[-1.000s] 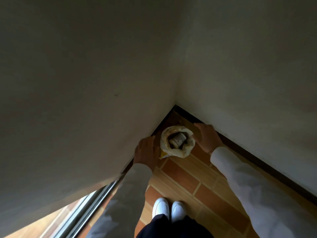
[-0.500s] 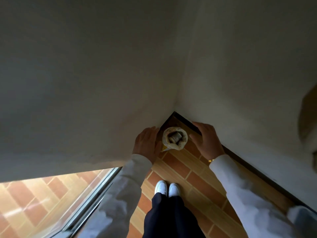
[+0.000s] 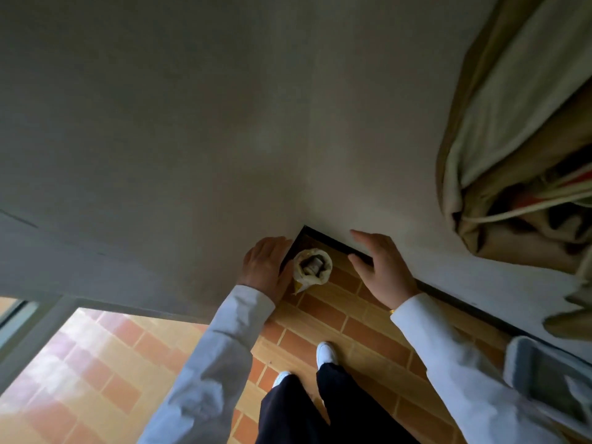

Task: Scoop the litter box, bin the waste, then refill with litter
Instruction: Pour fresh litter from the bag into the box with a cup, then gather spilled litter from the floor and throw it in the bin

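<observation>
- Evidently the refill step: the litter bag (image 3: pixel 311 270) stands open-topped in the floor corner; a grey tray (image 3: pixel 544 376), likely the litter box, lies well right of the bag.
- Left hand (image 3: pixel 264 267), fingers relaxed, beside the bag, holding nothing.
- Right hand (image 3: pixel 381 267), spread, apart from the bag, empty.
- Next probably calls for gripping the bag.

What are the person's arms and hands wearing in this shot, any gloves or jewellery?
No gloves: both hands are bare. The left hand and right hand come out of long, loose white sleeves, left sleeve and right sleeve, slightly creased, reaching the wrists. A small gold-coloured bit, perhaps a bracelet, peeks out at the right cuff. No rings or watch are discernible.
</observation>
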Demonstrator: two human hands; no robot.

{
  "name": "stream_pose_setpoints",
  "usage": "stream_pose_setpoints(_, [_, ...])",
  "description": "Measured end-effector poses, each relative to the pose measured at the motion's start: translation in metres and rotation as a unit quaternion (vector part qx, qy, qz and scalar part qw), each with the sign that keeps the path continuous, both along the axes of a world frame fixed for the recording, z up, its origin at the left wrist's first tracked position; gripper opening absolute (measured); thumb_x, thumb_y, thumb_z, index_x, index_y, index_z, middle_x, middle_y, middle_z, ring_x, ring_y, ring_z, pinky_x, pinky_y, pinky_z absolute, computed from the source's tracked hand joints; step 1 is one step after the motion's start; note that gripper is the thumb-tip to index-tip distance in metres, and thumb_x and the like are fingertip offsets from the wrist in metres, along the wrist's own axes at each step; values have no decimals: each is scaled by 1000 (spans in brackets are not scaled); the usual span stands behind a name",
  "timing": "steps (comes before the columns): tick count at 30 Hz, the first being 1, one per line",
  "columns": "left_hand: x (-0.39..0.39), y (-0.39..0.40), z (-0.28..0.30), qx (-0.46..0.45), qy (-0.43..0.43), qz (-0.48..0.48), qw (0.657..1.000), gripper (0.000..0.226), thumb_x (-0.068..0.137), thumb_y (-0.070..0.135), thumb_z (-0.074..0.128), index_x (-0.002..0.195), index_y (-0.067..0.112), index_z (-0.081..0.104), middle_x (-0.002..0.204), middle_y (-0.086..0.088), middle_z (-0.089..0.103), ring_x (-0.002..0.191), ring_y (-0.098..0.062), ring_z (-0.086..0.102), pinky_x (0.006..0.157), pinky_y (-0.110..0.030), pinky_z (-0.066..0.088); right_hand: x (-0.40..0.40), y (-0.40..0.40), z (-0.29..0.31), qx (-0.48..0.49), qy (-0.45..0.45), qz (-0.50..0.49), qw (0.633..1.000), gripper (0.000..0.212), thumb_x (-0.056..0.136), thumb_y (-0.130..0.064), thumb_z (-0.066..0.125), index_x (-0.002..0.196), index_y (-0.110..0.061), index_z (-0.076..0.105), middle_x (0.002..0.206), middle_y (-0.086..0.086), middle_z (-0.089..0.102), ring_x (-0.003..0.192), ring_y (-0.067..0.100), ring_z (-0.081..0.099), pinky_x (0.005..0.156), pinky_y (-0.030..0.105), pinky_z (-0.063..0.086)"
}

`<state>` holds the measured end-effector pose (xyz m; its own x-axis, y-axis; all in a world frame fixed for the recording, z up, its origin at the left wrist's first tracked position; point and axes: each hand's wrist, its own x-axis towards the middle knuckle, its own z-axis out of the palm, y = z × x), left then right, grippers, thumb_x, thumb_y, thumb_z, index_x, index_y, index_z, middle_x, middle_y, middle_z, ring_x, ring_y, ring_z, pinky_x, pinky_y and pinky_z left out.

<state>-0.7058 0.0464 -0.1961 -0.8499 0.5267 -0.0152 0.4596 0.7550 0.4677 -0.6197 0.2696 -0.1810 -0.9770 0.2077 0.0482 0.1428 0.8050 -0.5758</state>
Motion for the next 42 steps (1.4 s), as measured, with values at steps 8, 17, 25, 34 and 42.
stream_pose_setpoints(8, [28, -25, 51, 62, 35, -104, 992, 30, 89, 18, 55, 117, 9, 62, 119, -11, 63, 116, -31, 54, 99, -39, 41, 96, -54, 39, 26, 32, -136, 990, 42, 91, -26, 58, 132, -18, 52, 124, 3, 58, 120, 18, 48, 99, 29, 44])
stream_pose_setpoints(17, [74, -22, 65, 73, 35, -281, 956, 29, 85, 17, 60, 113, 9, 64, 116, -9, 64, 113, -30, 55, 96, -44, 43, 231, -105, 42, 36, 4, -357, 934, 41, 90, -23, 58, 131, -20, 51, 122, 4, 58, 116, 18, 52, 91, 29, 47])
stream_pose_setpoints(25, [142, 22, 69, 86, 30, -414, 906, 29, 84, 17, 60, 111, 10, 65, 113, -10, 65, 110, -32, 58, 92, -46, 47, 333, -132, 48, 17, 18, -516, 856, 39, 90, -20, 59, 129, -17, 54, 123, 4, 59, 117, 20, 49, 95, 27, 38])
stream_pose_setpoints(34, [245, 107, 73, 96, 8, -532, 841, 33, 80, 21, 52, 107, 8, 67, 107, -14, 68, 103, -33, 61, 91, -47, 49, 438, -120, 54, 24, 10, -630, 776, 38, 90, -14, 58, 128, -9, 54, 125, 8, 59, 117, 26, 49, 94, 24, 32])
stream_pose_setpoints(42, [337, 210, 76, 126, 9, -561, 818, 30, 78, 7, 64, 108, 3, 66, 104, -18, 68, 99, -36, 62, 87, -50, 51, 529, -47, 56, 2, 8, -656, 754, 39, 90, -17, 59, 129, -17, 53, 122, 4, 59, 117, 21, 47, 92, 25, 35])
